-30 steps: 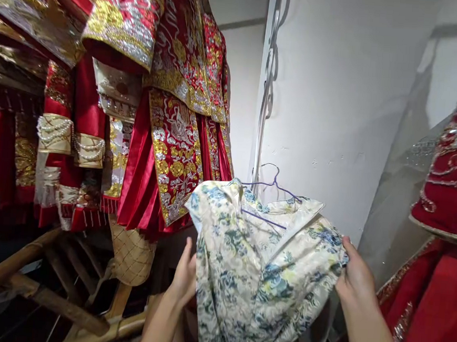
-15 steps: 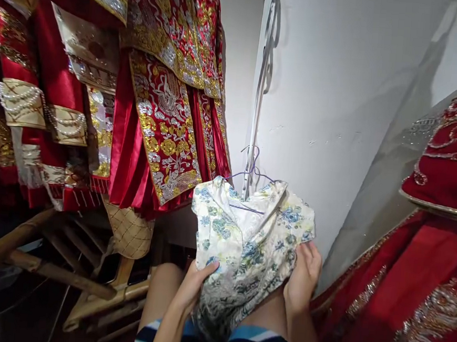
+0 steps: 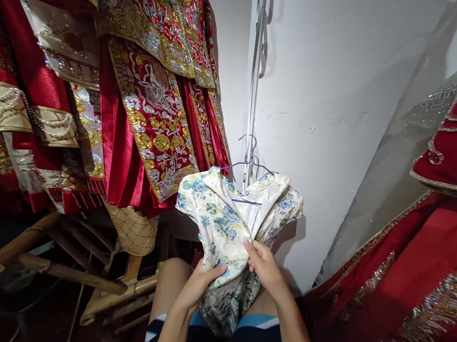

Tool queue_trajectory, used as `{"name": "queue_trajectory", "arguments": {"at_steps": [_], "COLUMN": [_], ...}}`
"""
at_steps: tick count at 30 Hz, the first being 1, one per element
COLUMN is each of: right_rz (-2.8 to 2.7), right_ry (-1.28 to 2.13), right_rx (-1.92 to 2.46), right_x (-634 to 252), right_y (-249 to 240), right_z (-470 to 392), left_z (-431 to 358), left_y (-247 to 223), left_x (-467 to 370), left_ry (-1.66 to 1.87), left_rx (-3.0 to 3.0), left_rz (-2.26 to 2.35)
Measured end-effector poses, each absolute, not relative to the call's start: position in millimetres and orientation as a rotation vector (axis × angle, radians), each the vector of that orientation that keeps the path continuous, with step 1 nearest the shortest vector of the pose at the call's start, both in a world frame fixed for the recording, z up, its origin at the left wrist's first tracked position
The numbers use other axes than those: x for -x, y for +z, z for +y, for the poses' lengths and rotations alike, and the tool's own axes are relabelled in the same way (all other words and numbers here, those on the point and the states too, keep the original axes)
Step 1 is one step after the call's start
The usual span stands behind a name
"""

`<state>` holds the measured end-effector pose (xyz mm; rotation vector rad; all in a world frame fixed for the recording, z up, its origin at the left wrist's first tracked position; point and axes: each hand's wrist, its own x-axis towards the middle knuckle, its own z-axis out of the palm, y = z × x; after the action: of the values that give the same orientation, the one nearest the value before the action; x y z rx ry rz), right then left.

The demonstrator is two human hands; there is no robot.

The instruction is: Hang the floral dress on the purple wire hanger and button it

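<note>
A white floral dress (image 3: 225, 218) with blue and green flowers hangs in front of me on a thin purple hanger (image 3: 233, 166). Its front opening runs down from the collar, and its lower part falls over my lap. My left hand (image 3: 204, 280) grips the dress at its left side, thumb on the front and fingers behind the cloth. With thumb and fingers pinched, my right hand (image 3: 261, 260) holds the edge of the front opening near the waist.
Red and gold embroidered garments (image 3: 162, 113) hang at the left, above a bamboo chair (image 3: 70, 274). A white metal upright (image 3: 252, 88) runs down the wall (image 3: 319, 67) behind the hanger. At the right hangs another red beaded gown (image 3: 424, 249).
My right hand has gone from the dress's right sleeve inward to the edge of the front opening. The left hand keeps its hold at the side. The view has shifted slightly.
</note>
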<state>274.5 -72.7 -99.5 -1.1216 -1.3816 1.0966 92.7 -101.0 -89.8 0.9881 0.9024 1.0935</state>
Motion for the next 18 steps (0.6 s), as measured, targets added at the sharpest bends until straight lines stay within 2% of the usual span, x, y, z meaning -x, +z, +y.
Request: {"name": "queue_trajectory", "arguments": {"at_steps": [9,14,16,18], "right_rz": [-1.399,-1.345,-1.349,-1.384], "right_ry": [1.111,1.175,1.249,1.348], "right_rx": [1.034,1.005,0.989,0.983], "right_x": [-287.1,-277.8,-275.3,-276.1], "right_y": [-88.8,-85.7,-85.0,-81.5], "right_z": [-88.5,-88.9,-87.5,-85.1], "left_z": [-89.4,-85.1,-86.0,-84.7], "left_y": [-101.4,-112.2,-113.7,-113.6], "left_x": [-76.6,-97.4,-114.2,-131.7], "left_ry": [1.279,1.943,1.893,1.654], "left_rx": [-0.974,-1.277,-1.525,-1.717], "left_rz": [1.161,1.582,1.521,1.369]}}
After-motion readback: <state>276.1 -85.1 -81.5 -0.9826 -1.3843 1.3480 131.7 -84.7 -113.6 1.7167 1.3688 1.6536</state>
